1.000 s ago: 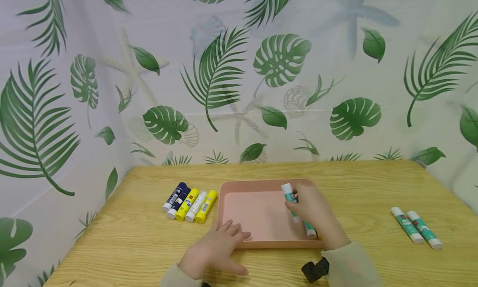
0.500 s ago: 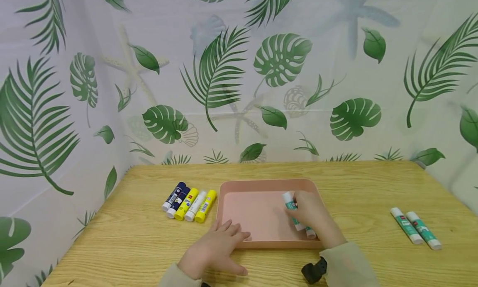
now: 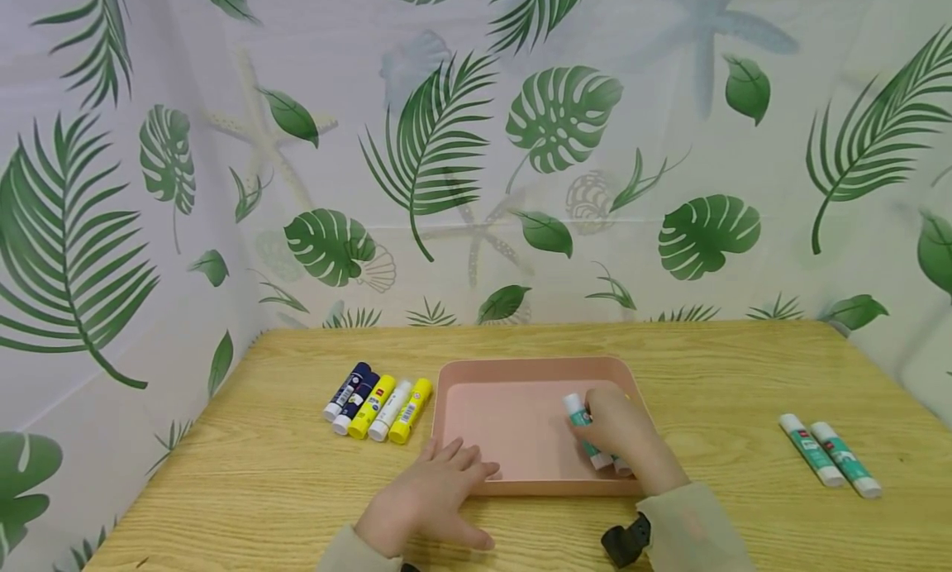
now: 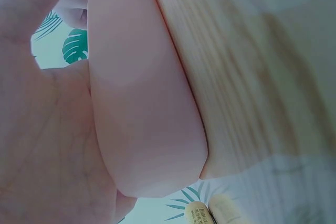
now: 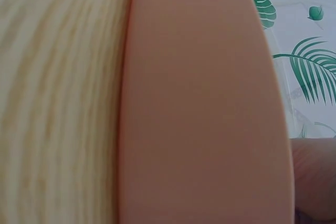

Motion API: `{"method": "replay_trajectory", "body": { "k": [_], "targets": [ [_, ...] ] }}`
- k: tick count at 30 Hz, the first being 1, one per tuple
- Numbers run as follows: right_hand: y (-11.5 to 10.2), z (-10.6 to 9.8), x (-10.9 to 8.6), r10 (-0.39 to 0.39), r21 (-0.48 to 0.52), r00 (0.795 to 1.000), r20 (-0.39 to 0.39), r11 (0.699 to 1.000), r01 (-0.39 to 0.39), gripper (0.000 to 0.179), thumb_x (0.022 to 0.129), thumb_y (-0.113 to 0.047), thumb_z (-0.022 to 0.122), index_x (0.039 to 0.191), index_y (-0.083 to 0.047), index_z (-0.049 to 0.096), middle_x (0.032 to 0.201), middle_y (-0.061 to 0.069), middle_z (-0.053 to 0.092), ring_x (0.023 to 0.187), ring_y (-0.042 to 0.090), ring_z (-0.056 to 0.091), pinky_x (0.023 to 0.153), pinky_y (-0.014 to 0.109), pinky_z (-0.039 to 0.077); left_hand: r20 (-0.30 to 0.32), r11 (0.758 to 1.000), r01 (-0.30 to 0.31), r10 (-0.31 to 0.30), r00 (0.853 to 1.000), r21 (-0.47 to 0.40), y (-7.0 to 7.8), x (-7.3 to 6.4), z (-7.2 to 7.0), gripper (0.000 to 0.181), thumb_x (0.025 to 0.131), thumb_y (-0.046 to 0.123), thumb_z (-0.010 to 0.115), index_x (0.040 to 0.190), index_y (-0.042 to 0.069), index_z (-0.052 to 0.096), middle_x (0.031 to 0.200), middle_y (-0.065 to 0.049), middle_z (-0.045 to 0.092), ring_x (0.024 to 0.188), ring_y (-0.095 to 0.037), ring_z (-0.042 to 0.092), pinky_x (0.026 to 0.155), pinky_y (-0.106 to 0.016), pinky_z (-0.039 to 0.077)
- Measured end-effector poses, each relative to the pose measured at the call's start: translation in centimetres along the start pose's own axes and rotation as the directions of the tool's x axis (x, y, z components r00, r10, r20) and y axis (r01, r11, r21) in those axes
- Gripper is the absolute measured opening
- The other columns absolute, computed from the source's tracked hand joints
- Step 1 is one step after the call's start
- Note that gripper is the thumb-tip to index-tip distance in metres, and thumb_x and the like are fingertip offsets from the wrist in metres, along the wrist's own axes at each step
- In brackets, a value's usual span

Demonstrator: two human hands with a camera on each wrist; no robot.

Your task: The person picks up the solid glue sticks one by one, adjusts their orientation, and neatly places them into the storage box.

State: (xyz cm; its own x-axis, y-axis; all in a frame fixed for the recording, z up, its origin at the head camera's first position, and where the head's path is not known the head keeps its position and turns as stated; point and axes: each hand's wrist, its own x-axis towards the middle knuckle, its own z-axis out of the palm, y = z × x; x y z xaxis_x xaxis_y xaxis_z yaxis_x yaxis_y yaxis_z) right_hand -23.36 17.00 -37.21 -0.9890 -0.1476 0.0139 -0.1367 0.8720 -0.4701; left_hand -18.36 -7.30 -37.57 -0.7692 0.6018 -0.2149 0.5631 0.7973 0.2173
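Note:
In the head view my right hand [image 3: 617, 423] reaches into the right part of a pink tray [image 3: 476, 487]. It grips a teal and white glue stick [image 3: 585, 436], which lies slanted low in the tray. Right beside that one, the white end of another glue stick [image 3: 621, 466] shows from under the hand. My left hand [image 3: 435, 493] rests with fingers spread over the tray's front left rim. In the left wrist view, the palm [image 4: 47, 129] lies against the tray's outer wall [image 4: 142, 87]. The right wrist view shows mostly the tray's wall [image 5: 205, 98], with a bit of hand [image 5: 315, 177] behind it.
Left of the tray lies a row of glue sticks: two dark blue [image 3: 352, 394], a yellow one [image 3: 372, 407], a white one [image 3: 390, 411] and another yellow one [image 3: 411, 412]. Two teal glue sticks [image 3: 811, 450] lie at the right of the wooden table [image 3: 223, 489].
My right hand has lowered the teal glue stick into the tray, down beside the other one there. The left hand has stayed at the rim.

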Motion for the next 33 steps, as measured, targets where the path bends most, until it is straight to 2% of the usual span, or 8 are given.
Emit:
{"method": "replay_trajectory", "body": {
  "k": [8,17,25,33],
  "targets": [
    [-0.26,0.05,-0.25,0.043,-0.027,0.998,0.040,0.999,-0.042,0.021,0.083,-0.019,0.061,0.073,-0.004,0.050,0.060,0.005,0.048,0.046,0.016,0.046,0.036,0.025,0.039,0.010,1.000,0.004,-0.004,1.000,-0.009,0.03,-0.03,-0.02,0.077,0.068,0.060,0.061,0.134,0.026,0.039,0.140,-0.006,0.031,0.130,-0.029,0.019,0.104,-0.051,0.008],
    [-0.48,0.37,-0.28,0.051,-0.049,0.993,0.111,0.998,-0.046,0.017,0.077,-0.012,0.067,0.076,-0.005,0.051,0.064,0.003,0.048,0.053,0.016,0.045,0.044,0.025,0.037,0.007,1.000,0.008,-0.008,1.000,-0.001,0.05,0.01,-0.01,0.077,0.068,0.061,0.061,0.133,0.027,0.039,0.140,-0.006,0.032,0.130,-0.029,0.020,0.104,-0.051,0.008],
    [-0.53,0.41,-0.17,0.067,-0.022,0.985,0.158,0.998,-0.064,0.015,0.074,-0.008,0.067,0.076,-0.004,0.053,0.066,0.004,0.050,0.054,0.017,0.047,0.044,0.025,0.039,0.004,1.000,0.005,-0.005,1.000,0.004,0.08,-0.01,-0.04,0.077,0.068,0.060,0.061,0.133,0.026,0.040,0.139,-0.006,0.032,0.130,-0.029,0.020,0.103,-0.051,0.008],
    [-0.60,0.40,-0.36,0.081,-0.007,0.986,0.144,0.997,-0.081,0.018,0.073,-0.008,0.068,0.078,-0.004,0.051,0.067,0.005,0.049,0.054,0.018,0.047,0.041,0.025,0.040,0.001,1.000,0.001,-0.001,1.000,-0.006,0.11,-0.01,-0.08,0.076,0.068,0.059,0.062,0.133,0.026,0.040,0.139,-0.006,0.032,0.130,-0.029,0.020,0.103,-0.051,0.008]
  ]
}}
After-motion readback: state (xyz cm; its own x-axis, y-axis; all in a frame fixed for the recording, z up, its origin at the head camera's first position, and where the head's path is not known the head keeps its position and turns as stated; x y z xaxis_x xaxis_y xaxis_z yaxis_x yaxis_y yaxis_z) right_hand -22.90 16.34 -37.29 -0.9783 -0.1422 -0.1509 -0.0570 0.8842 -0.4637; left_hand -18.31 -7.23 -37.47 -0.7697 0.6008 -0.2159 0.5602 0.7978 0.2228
